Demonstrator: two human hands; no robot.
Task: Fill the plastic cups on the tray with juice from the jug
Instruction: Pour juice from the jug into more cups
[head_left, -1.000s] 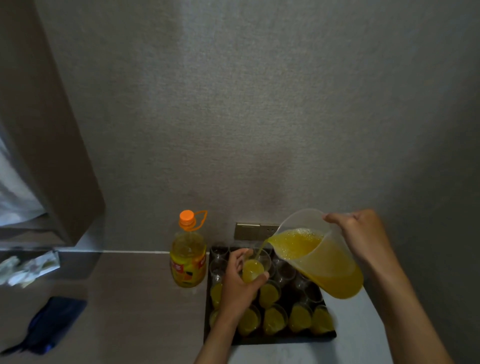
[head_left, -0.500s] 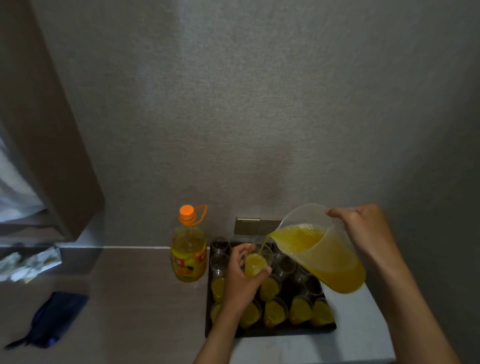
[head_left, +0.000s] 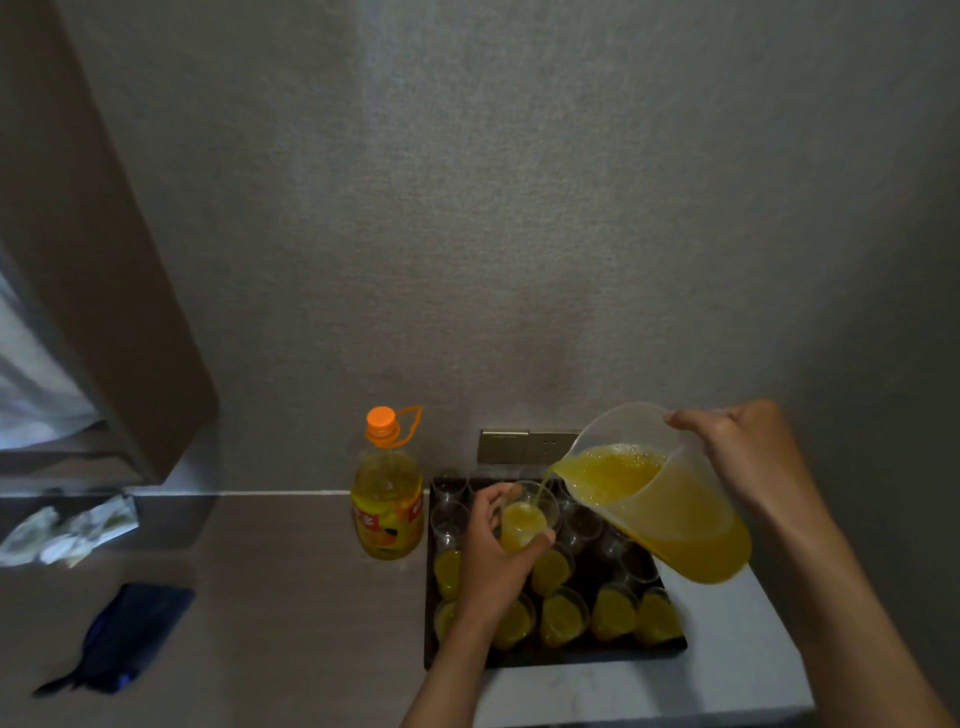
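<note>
Gripping the clear plastic jug (head_left: 670, 499) from its far side, the right hand (head_left: 748, 462) tilts it spout-down toward the left, and a thin stream of orange juice (head_left: 543, 486) runs from the spout into a cup (head_left: 527, 517). The left hand (head_left: 493, 561) is closed around that cup, thumb on one side and fingers on the other, holding it raised over the dark tray (head_left: 571, 657); the cup is partly full. The jug is roughly half full and hangs above the tray's right part. On the tray, the near row of cups (head_left: 613, 613) is filled with juice, while the clear ones toward the wall look empty. The tray lies on the table (head_left: 291, 597) near the wall. Just left of the tray stands a juice bottle (head_left: 387, 509) with an orange cap. Farther left on the table lies a dark blue cloth (head_left: 124, 634).
</note>
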